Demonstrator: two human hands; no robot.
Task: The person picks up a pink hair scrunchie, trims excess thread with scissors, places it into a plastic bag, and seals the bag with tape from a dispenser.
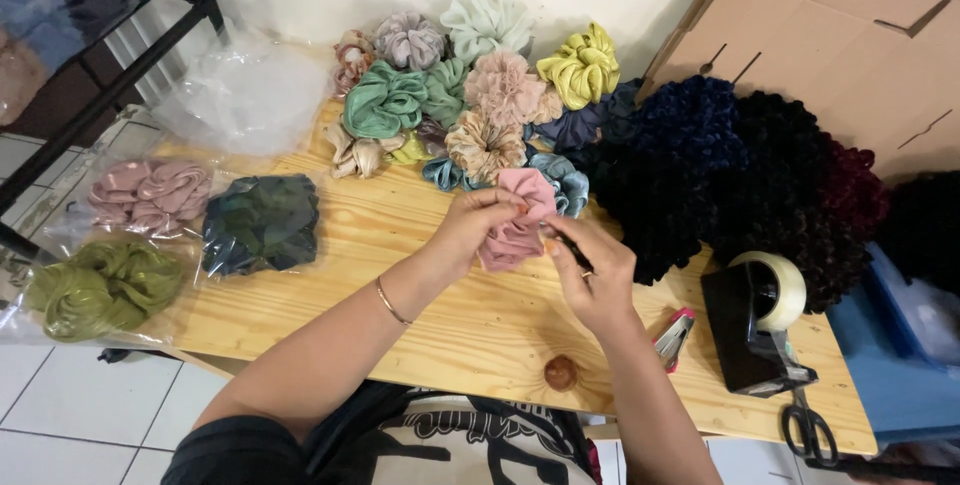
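While the left hand (478,225) pinches the top of a pink scrunchie (515,217) above the wooden table (420,315), the right hand (590,280) grips its lower edge together with a thin dark tool (575,253); steadying the fabric probably helps. Three bagged scrunchies (150,195) lie left; one tape dispenser (755,320), one pair of scissors (808,430).

A wooden desk (330,305) carries a heap of pale and coloured scrunchies (470,85) against the wall, with a big mound of dark velvet scrunchies (740,175) to the right of it. At the left edge lie bagged scrunchies: pink (150,195), dark green (262,223), olive (100,290). A tape dispenser (755,320), scissors (808,432) and a stapler (676,337) sit at the right. Flattened cardboard (830,25) leans on the wall.
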